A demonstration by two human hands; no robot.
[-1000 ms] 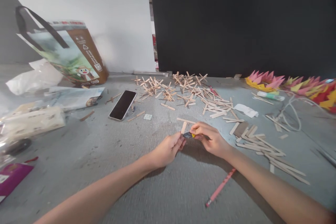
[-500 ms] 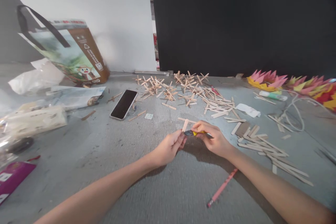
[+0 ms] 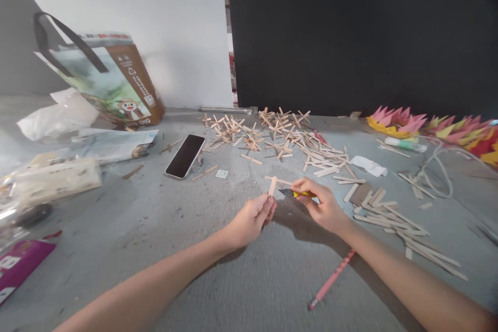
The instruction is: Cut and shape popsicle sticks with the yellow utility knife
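Observation:
My left hand point(image 3: 257, 216) is closed around the lower end of a wooden popsicle stick point(image 3: 273, 185), whose rounded tip points up and away from me. In my right hand point(image 3: 319, 204) is a yellow utility knife point(image 3: 305, 194), pinched between thumb and fingers. Its dark blade point(image 3: 287, 193) points left toward the stick, with a small gap between them. Just beyond both hands, another popsicle stick point(image 3: 279, 180) lies flat on the grey surface. Under my right forearm a pink pencil point(image 3: 330, 281) is partly covered.
A heap of crossed sticks point(image 3: 272, 132) lies at the back, with loose sticks point(image 3: 404, 223) on the right. A phone point(image 3: 185, 156), a carrier bag point(image 3: 116, 83) and plastic packaging point(image 3: 54, 174) are leftward. Paper flowers point(image 3: 397, 123), a cable point(image 3: 441, 166) and a glue stick point(image 3: 405, 144) lie right.
My right hand has drawn the knife to the right, so its blade has come away from the stick. My left hand stays almost in place; the whole view has shifted slightly.

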